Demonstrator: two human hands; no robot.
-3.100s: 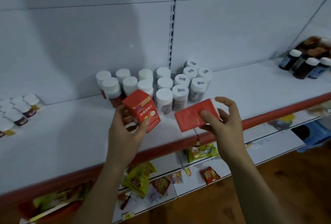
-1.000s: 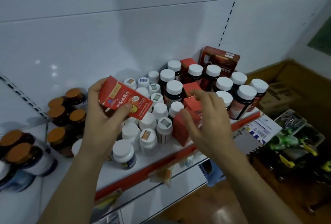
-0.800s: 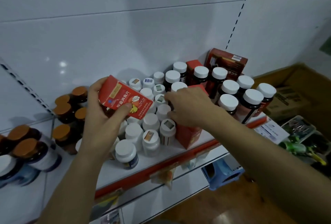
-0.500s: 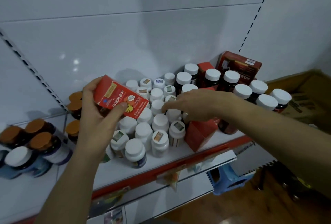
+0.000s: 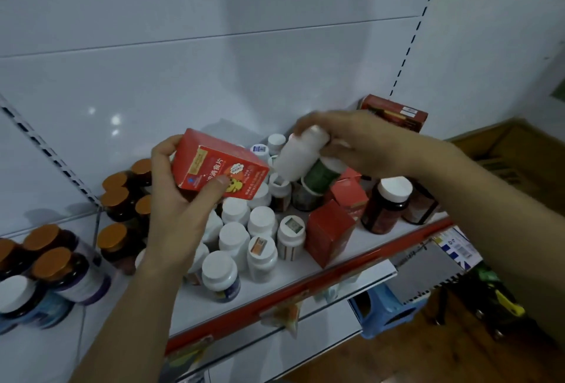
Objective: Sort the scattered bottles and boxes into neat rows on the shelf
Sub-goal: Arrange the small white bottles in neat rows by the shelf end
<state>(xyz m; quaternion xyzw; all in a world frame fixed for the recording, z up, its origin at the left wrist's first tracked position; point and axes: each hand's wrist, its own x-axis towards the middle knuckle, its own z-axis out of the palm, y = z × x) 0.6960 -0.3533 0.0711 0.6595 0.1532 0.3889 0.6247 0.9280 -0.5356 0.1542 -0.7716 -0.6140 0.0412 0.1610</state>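
White panelling (image 5: pixel 275 15) fills the upper frame, split by horizontal seams. A slotted upright (image 5: pixel 46 150) slants in from the left edge, and a second upright (image 5: pixel 412 37) runs down the upper right. A broad, soft shadow (image 5: pixel 293 24) sits at centre top, with small glints of light (image 5: pixel 115 119) at mid left. The shelf (image 5: pixel 336 272) has a red front edge. Lower right shows a brown wooden floor (image 5: pixel 412 361) and a blue plastic stool (image 5: pixel 385 309) — with a cardboard box (image 5: pixel 504 150) at the right edge.
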